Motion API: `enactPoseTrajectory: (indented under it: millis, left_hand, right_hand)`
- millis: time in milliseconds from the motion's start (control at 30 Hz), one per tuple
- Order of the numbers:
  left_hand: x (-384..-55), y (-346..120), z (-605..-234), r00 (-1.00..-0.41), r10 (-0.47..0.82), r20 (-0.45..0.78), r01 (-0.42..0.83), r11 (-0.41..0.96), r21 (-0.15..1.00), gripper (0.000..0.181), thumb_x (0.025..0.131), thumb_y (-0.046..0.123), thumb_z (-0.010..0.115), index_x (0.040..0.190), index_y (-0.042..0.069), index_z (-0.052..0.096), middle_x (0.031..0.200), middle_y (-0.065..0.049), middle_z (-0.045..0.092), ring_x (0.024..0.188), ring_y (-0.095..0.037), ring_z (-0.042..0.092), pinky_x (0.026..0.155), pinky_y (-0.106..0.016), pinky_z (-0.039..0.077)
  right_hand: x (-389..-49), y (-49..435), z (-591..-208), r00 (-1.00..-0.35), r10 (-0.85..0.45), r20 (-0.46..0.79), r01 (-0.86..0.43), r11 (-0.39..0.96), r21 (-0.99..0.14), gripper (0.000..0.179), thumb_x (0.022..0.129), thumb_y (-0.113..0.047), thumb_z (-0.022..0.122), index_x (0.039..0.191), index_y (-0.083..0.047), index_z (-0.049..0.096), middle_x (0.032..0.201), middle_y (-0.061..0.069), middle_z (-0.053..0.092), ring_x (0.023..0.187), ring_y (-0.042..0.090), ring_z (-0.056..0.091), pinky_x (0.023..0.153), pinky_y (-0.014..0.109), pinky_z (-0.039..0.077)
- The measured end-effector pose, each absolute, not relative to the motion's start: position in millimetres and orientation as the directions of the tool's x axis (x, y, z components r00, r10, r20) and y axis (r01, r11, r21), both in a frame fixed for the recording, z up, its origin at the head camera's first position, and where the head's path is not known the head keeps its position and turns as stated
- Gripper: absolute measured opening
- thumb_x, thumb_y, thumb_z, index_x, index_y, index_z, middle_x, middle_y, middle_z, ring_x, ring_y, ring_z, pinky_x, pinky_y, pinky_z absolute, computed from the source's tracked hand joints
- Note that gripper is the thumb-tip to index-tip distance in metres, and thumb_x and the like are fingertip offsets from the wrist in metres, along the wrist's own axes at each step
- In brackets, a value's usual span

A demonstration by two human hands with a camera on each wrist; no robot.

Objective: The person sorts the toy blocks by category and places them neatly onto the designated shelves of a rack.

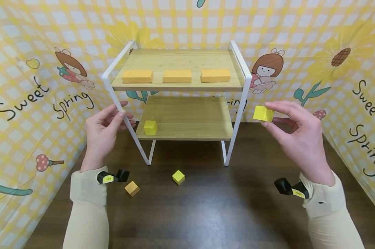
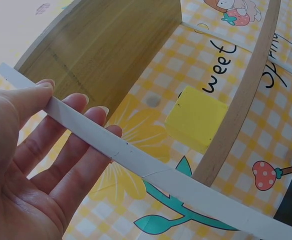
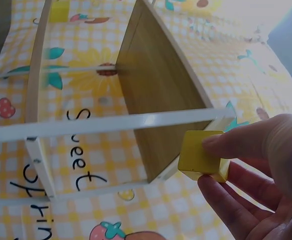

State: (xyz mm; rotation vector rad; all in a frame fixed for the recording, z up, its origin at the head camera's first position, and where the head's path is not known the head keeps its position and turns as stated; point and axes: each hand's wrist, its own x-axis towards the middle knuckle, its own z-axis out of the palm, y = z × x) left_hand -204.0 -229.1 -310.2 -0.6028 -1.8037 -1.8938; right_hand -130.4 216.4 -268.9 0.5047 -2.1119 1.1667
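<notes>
My right hand pinches a yellow cube between thumb and fingertips, out to the right of a small two-tier shelf. In the right wrist view, that cube overlaps the shelf's end frame. With the thumb in front and the fingers behind, my left hand holds the shelf's white left front post. Another yellow cube sits at the left of the lower board, near its front edge. Three orange rectangular blocks lie in a row along the front of the upper board.
On the dark floor before the shelf lie a yellow cube and an orange block, the latter close to my left wrist. Yellow checked cloth with printed figures surrounds the back and both sides.
</notes>
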Motion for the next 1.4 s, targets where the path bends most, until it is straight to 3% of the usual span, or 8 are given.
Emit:
enactPoseTrajectory:
  millis: [300, 767, 1067, 1400]
  left_hand:
    - [-203, -229, -312, -0.803, -0.028, 0.595, 0.596, -0.043, 0.802, 0.028, 0.100, 0.004, 0.065, 0.124, -0.009, 0.068, 0.085, -0.015, 0.073, 0.073, -0.022, 0.074, 0.071, -0.031, 0.063]
    - [-204, -229, -311, -0.806, -0.028, 0.591, 0.591, -0.030, 0.806, 0.026, 0.100, 0.005, 0.066, 0.123, -0.005, 0.070, 0.085, -0.015, 0.073, 0.074, -0.022, 0.075, 0.070, -0.031, 0.063]
    - [-204, -229, -311, -0.808, -0.028, 0.589, 0.590, -0.032, 0.807, 0.027, 0.100, 0.005, 0.066, 0.124, -0.005, 0.070, 0.085, -0.015, 0.073, 0.074, -0.023, 0.074, 0.070, -0.031, 0.063]
    - [-205, -230, -311, -0.807, -0.025, 0.590, 0.590, -0.038, 0.806, 0.027, 0.099, 0.005, 0.066, 0.124, -0.006, 0.070, 0.085, -0.016, 0.072, 0.073, -0.023, 0.074, 0.070, -0.032, 0.063]
  right_hand:
    - [-124, 209, -270, -0.676, -0.058, 0.735, -0.661, 0.488, -0.570, 0.054, 0.072, 0.024, 0.080, 0.120, 0.000, 0.074, 0.118, 0.011, 0.070, 0.108, 0.018, 0.065, 0.087, 0.022, 0.058]
    - [-113, 181, -263, -0.659, -0.132, 0.741, -0.717, 0.410, -0.564, 0.050, 0.072, 0.024, 0.080, 0.117, 0.003, 0.074, 0.115, 0.008, 0.070, 0.101, 0.017, 0.069, 0.086, 0.028, 0.059]
    - [-123, 179, -276, -0.644, -0.183, 0.743, -0.742, 0.387, -0.547, 0.053, 0.072, 0.020, 0.083, 0.119, -0.003, 0.075, 0.118, 0.003, 0.070, 0.095, 0.016, 0.071, 0.084, 0.029, 0.060]
    - [-125, 166, -279, -0.634, -0.242, 0.735, -0.762, 0.361, -0.538, 0.052, 0.073, 0.018, 0.084, 0.120, -0.003, 0.074, 0.119, 0.001, 0.069, 0.104, 0.019, 0.068, 0.085, 0.032, 0.060]
